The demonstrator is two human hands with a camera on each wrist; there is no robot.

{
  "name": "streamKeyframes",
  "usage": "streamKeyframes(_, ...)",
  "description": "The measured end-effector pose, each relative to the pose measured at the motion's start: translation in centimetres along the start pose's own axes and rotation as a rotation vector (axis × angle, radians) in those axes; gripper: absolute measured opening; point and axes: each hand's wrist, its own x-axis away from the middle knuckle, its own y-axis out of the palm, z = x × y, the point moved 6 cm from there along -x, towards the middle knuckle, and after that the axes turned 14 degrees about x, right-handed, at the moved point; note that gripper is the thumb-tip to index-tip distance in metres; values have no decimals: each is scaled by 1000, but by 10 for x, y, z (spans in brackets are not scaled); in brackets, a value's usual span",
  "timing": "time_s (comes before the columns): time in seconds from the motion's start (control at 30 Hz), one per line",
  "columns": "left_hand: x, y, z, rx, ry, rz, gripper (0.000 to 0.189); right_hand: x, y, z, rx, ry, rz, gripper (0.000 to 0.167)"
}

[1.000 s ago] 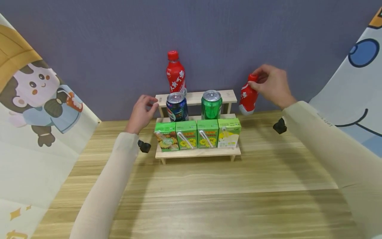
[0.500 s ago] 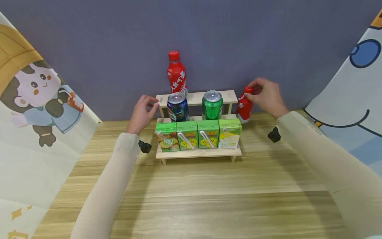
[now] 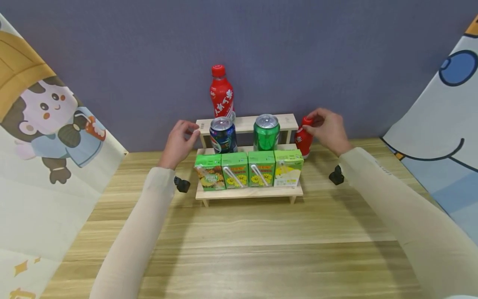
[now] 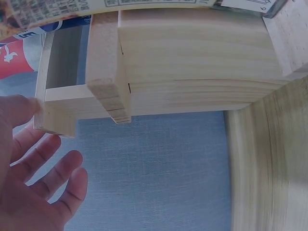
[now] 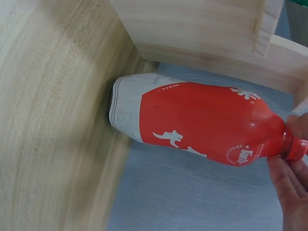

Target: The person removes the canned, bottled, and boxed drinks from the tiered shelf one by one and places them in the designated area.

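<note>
A two-step wooden display rack [image 3: 239, 192] stands on the table against the grey backdrop. My left hand [image 3: 177, 143] holds the left end of its upper step between thumb and index finger; the other fingers are spread in the left wrist view. My right hand [image 3: 328, 129] pinches the cap of a red drink bottle [image 5: 207, 122] beside the rack's right end. That bottle stands upright, its base at the tabletop. Another red bottle [image 3: 222, 95] is upright on the left of the upper step. On the lower step are a blue can [image 3: 223, 137] and a green can [image 3: 266, 135].
Several green juice boxes [image 3: 234, 170] form a row in front of the cans. The wood-grain table [image 3: 239, 249] extends toward me. Cartoon-printed panels [image 3: 59, 108] flank both sides, and the grey backdrop [image 3: 261, 54] rises behind.
My right hand has lowered the red bottle and brought it left, close to the rack's right end. Its tilt has straightened. My left hand has stayed at the rack.
</note>
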Motion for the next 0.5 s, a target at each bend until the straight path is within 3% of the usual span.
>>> streamKeyframes(0.5,-1,1,-3,3,-7,2,27,-4,10,3,-1,-23,-17,26)
